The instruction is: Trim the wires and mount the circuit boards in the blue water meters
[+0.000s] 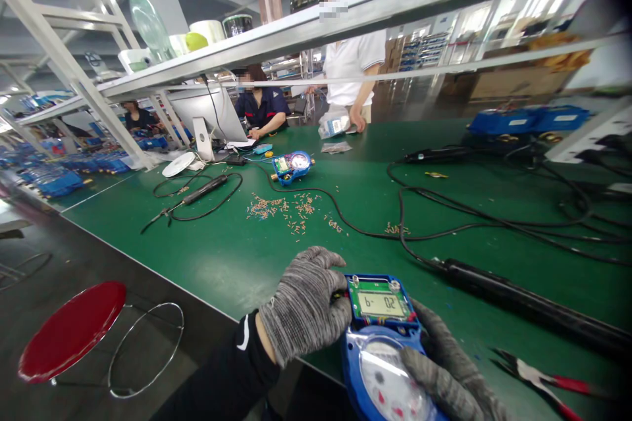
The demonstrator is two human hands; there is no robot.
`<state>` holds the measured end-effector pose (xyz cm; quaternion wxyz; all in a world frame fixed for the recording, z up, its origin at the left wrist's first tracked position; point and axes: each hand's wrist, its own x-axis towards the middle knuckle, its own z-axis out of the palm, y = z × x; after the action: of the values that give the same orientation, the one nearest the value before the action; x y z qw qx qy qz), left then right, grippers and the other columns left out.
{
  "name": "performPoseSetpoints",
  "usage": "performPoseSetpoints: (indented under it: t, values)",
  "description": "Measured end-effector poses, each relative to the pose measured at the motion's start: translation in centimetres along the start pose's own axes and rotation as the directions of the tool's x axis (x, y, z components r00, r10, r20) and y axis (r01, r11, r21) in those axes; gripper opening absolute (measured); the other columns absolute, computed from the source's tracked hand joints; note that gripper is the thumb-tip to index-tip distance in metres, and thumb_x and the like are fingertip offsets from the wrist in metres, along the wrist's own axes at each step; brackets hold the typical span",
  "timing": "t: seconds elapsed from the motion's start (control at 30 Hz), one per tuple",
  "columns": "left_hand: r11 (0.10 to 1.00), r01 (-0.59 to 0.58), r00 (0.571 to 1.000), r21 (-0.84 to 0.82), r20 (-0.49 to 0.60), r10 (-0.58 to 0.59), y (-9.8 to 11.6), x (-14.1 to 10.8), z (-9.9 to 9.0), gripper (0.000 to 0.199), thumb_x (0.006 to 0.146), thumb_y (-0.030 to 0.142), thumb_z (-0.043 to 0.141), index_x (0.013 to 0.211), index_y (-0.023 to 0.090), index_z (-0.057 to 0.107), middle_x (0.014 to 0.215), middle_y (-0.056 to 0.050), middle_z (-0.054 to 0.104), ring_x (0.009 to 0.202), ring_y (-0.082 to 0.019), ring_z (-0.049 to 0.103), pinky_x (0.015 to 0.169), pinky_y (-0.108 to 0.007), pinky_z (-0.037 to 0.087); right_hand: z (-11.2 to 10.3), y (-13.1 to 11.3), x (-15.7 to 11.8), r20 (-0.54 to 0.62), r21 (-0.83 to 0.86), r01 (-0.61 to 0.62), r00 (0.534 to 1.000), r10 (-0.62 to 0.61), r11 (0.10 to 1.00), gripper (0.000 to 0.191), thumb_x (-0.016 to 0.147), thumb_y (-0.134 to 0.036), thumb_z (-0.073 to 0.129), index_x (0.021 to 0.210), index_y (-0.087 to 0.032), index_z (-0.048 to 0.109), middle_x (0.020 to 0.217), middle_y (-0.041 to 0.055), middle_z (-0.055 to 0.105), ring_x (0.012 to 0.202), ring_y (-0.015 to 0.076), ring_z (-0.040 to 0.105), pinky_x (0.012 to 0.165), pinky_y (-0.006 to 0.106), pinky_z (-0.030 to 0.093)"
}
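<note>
A blue water meter (353,368) with a round clear dial cover is tilted at the front edge of the bench. The display (380,304) on its exposed green circuit board is lit with digits. My right hand (444,368), in a grey knit glove, wraps round the meter's right side, thumb over the dial cover. Also gloved, my left hand (306,302) is curled at the left edge of the display housing. Its fingertips and thumb close on something small there, mostly hidden.
Loose small screws (266,206) lie scattered across the green bench (212,270). Another blue meter (292,167) stands behind them. Pliers (533,375), a black electric screwdriver (518,296) and cables lie to the right; a soldering iron (202,191) is on the left. A co-worker (353,72) stands across the bench.
</note>
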<state>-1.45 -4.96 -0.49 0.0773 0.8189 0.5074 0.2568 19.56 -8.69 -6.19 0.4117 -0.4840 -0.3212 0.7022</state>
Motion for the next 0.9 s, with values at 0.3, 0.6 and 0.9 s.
performPoseSetpoints:
  t: [0.3,0.6,0.9]
  values:
    - [0.994,0.072,0.986,-0.079,-0.147,-0.083,-0.3,-1.2,1.6,0.011,0.073,0.013,0.072,0.084,0.016,0.073,0.094,-0.008,0.073,0.094,-0.025,0.065,0.089,-0.044,0.056,0.7,-0.7,0.1,0.04,-0.085,0.146,0.989,-0.143,0.986,0.085,0.074,-0.053,0.076,0.147,-0.027,0.041,0.133,0.0148,0.064,0.118,0.0394,0.062,0.099,0.055,0.05]
    - [0.986,0.036,0.944,-0.162,-0.319,-0.087,-0.6,-4.3,2.3,0.014,0.088,0.02,0.066,0.1,0.021,0.072,0.113,-0.007,0.069,0.109,-0.022,0.062,0.099,-0.044,0.054,0.3,-0.3,-0.5,0.088,-0.022,0.147,0.986,-0.144,0.989,0.08,0.074,-0.048,0.077,0.142,-0.029,0.041,0.144,0.0112,0.056,0.126,0.0344,0.056,0.106,0.05,0.044]
    - [0.966,-0.206,0.935,0.156,-0.259,0.241,-2.1,-5.7,2.6,0.034,0.093,0.018,0.056,0.126,0.018,0.064,0.136,-0.01,0.061,0.133,-0.026,0.048,0.112,-0.047,0.043,-0.8,0.3,0.3,0.103,-0.008,0.18,0.979,-0.178,0.984,0.072,0.077,-0.045,0.076,0.141,-0.03,0.045,0.142,0.0103,0.058,0.126,0.034,0.057,0.108,0.052,0.041]
